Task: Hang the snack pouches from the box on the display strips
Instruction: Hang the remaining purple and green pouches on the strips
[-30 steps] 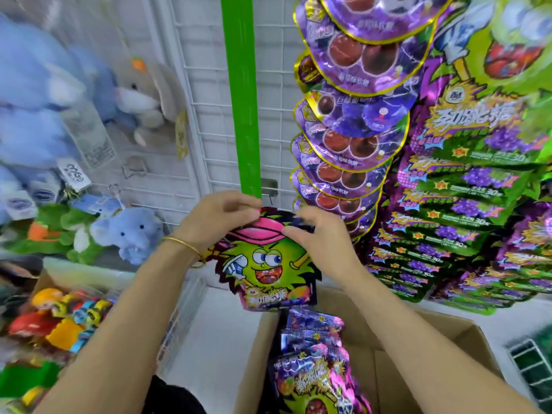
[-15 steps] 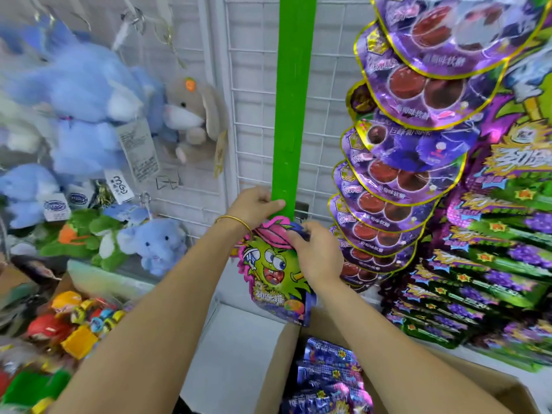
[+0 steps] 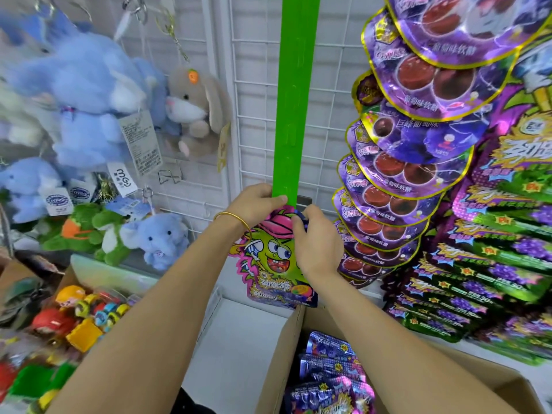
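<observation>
The left hand [image 3: 257, 204] pinches the lower end of the long green plastic display strip [image 3: 295, 115], apparently to steady it against the white wire grid panel [image 3: 257, 85]. The right hand [image 3: 316, 243] pinches the top edge of the green-and-purple cartoon-faced foil snack pouch [image 3: 276, 264], I judge to bring its hanging hole to a strip tab. The pouch hangs below both grips with its body free, left of the right wrist and just above the far-left corner of the open brown cardboard box [image 3: 288, 348], where more foil pouches [image 3: 328, 372] lie.
</observation>
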